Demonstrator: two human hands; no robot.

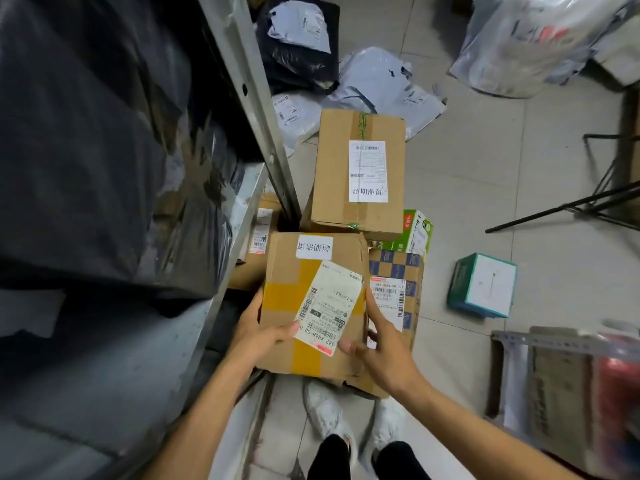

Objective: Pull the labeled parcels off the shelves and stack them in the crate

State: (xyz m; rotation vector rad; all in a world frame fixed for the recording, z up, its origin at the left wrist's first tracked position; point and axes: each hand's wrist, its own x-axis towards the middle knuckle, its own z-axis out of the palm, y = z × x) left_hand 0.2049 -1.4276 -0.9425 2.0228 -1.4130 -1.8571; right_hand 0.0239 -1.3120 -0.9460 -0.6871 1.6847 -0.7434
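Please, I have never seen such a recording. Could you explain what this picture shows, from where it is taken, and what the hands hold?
No machine here: a person wears a camera on the head, so you look down along their own arms. The left hand and the right hand grip a labelled cardboard box by its two sides. Behind it stands a taller box. A metal shelf is at the left. Grey mailing bags and a teal box lie on the floor.
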